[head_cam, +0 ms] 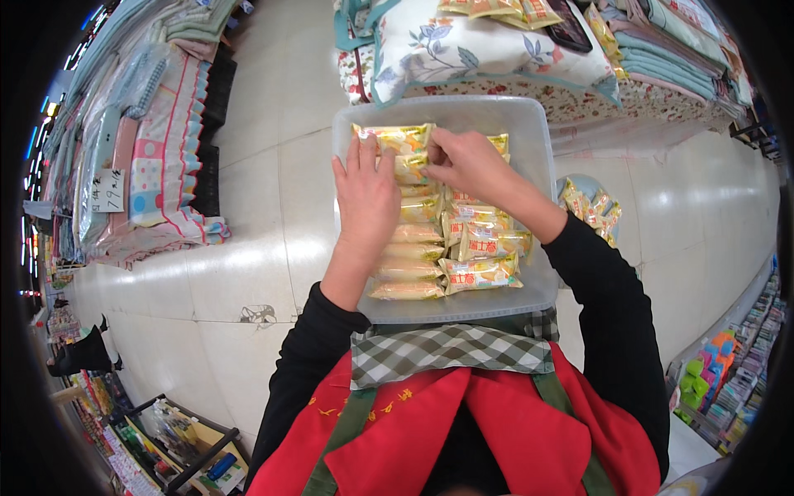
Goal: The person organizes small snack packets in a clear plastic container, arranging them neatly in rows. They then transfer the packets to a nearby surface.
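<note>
A translucent plastic storage bin point(539, 291) in front of me holds yellow-wrapped snack packets in two columns. Those in the left column, such as one packet point(406, 290) near my side, mostly stand on edge, tightly lined up. In the right column several packets point(484, 273) lie flatter and overlap, with printed faces up. My left hand point(370, 189) rests over the far end of the left column, fingers spread on the packets. My right hand point(468, 160) pinches the right end of a packet point(409, 167) there. The right palm hides part of the right column.
Beyond the bin, more packets point(502, 9) and a phone point(567, 28) lie on a floral pillow point(446, 56). A tub of packets point(592, 211) stands on the floor at right. Folded bedding point(664, 62) is stacked at upper right; a bedding display point(161, 142) stands at left.
</note>
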### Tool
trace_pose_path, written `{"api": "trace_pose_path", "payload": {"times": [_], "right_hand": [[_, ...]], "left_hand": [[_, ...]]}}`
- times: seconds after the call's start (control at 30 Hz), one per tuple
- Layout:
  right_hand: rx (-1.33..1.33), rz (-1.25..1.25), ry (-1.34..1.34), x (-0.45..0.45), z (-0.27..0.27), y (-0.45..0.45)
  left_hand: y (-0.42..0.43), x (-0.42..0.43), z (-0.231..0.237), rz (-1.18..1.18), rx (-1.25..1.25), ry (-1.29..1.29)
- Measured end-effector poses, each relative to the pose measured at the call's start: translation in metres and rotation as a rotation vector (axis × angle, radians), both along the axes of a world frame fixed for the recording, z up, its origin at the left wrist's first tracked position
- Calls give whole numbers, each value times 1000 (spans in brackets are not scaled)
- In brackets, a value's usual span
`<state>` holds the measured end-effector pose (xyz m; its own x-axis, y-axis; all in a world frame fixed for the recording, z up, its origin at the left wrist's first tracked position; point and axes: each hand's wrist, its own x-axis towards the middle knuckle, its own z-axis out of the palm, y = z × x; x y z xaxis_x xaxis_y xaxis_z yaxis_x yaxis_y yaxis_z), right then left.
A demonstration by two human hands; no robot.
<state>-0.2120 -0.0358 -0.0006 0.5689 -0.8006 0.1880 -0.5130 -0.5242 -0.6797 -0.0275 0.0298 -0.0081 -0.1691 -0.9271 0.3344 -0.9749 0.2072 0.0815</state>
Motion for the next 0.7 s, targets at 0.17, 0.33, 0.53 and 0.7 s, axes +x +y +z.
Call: {"api": "trace_pose_path", "payload": {"times": [0.17,0.33,0.53,0.7], "right_hand": [[-77,-13,92,0,-4,-3],[-60,27,218,-33,10,8],[130,282,525,-70,19,62],[89,336,611,-71,8,88]], "left_hand": [[-3,2,-4,-8,41,-88],[-1,0,-7,1,23,-140],[-1,0,-3,-2,15,-87],[0,-1,-1,-10,24,-56]]}}
